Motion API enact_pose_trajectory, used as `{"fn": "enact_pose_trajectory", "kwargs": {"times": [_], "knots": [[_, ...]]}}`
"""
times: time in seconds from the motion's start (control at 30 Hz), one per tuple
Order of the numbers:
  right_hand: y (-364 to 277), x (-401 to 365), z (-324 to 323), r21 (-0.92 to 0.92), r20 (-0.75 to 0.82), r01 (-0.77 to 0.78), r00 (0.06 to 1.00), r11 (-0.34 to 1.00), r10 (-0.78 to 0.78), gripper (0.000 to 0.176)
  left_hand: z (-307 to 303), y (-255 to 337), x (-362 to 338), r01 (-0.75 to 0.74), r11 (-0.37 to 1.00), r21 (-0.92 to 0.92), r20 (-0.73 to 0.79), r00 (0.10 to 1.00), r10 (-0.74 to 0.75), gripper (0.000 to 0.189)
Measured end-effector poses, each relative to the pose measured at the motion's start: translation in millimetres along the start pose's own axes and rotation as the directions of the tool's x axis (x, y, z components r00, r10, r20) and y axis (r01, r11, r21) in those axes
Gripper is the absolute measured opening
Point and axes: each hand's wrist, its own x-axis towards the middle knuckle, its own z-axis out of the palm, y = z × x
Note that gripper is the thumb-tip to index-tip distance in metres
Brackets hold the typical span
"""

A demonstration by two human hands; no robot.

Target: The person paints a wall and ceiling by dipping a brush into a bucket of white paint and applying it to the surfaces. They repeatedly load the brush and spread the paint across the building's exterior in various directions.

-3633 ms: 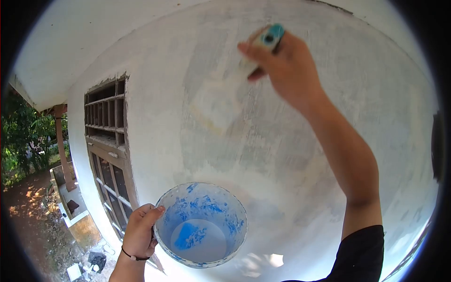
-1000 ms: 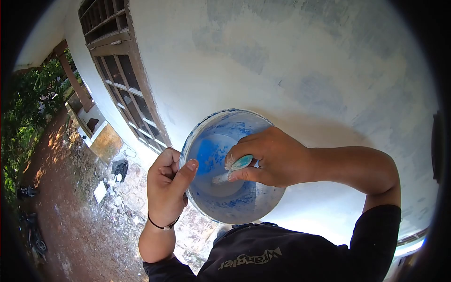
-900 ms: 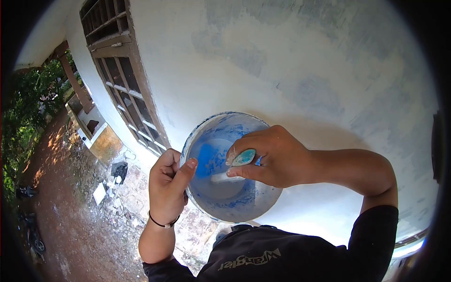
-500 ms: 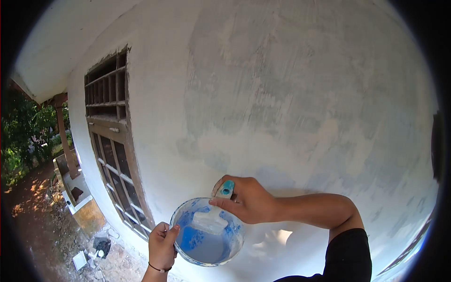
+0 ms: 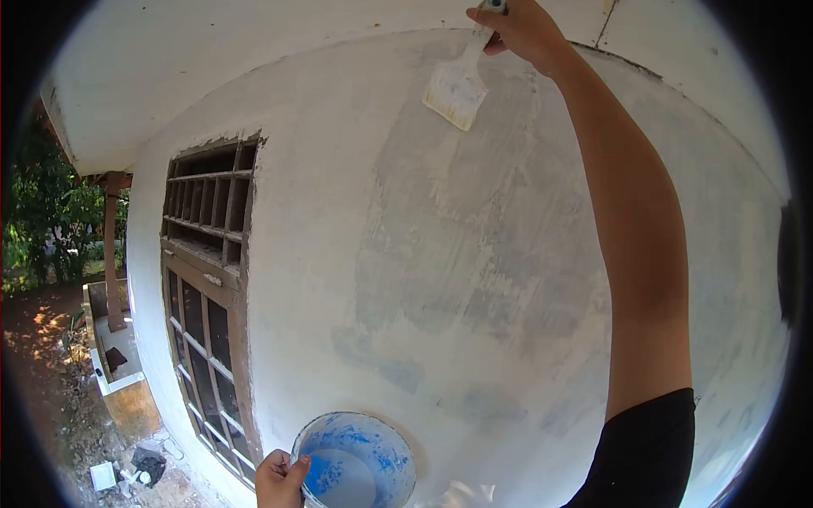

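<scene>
High up near the top of the wall, my right hand is closed around the handle of a paintbrush. Its wide head, coated in white, points down and overlaps the wall just below the ceiling edge. Down at the bottom of the view, my left hand grips the rim of a bucket, thumb over the edge. The bucket's inside is blue, smeared with white, and pale liquid paint lies in it. The wall carries patchy grey and white brush strokes.
A brown wooden window with slatted vents above it is set in the wall at left. The white ceiling runs overhead. On the ground at lower left lie a white container and a dark bag, near a low walled ledge.
My right hand has lifted the paintbrush out of the bucket and up to the top of the wall. The view has tilted upward; my left hand still holds the bucket, now lower in view.
</scene>
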Motion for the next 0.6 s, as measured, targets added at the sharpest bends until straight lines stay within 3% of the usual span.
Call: {"fn": "enact_pose_trajectory", "kwargs": {"times": [0.03,0.17,0.27,0.33,0.37,0.43,0.5,0.57,0.6], "knots": [[1.7,9.1,2.7,0.002,0.035,0.017,0.999,1.000,-0.017,0.029,0.8,5.5,-0.9,-0.065,0.988,0.143,0.032,0.998,0.061,0.026],[-5.3,26.8,6.4,-0.081,0.018,0.101,0.995,0.992,-0.100,0.028,-6.6,-2.9,1.6,-0.059,0.988,0.144,0.019,0.998,0.057,0.027],[-9.5,38.2,12.5,-0.200,-0.085,0.217,0.968,0.955,-0.238,0.030,-13.0,-13.8,2.6,-0.083,0.984,0.156,0.009,0.997,0.083,0.026],[8.2,63.2,29.9,-0.602,0.063,0.336,0.925,0.725,-0.376,0.033,-16.1,-20.7,2.8,-0.070,0.986,0.150,0.007,0.998,0.070,0.025],[1.1,46.8,33.7,-0.605,0.064,0.335,0.925,0.722,-0.375,0.033,-17.1,-24.2,3.1,-0.060,0.988,0.145,0.005,0.998,0.060,0.024],[-8.3,-1.9,47.6,-0.591,0.134,0.604,0.728,0.535,-0.673,0.025,-20.6,-35.7,4.6,-0.063,0.989,0.134,0.013,0.998,0.062,0.023],[8.0,-34.2,75.0,-0.552,0.187,0.790,0.428,0.266,-0.884,0.020,-21.2,-38.8,5.3,-0.066,0.991,0.118,0.017,0.998,0.064,0.022],[8.1,-86.8,90.3,-0.489,0.400,0.837,0.466,0.246,-0.790,0.016,-21.0,-38.1,3.6,-0.010,0.994,0.110,0.022,1.000,0.008,0.022],[7.2,-112.8,95.0,-0.423,0.383,0.883,0.377,0.203,-0.843,0.014,-20.6,-36.8,3.3,-0.011,0.994,0.109,0.028,1.000,0.008,0.022]]}}
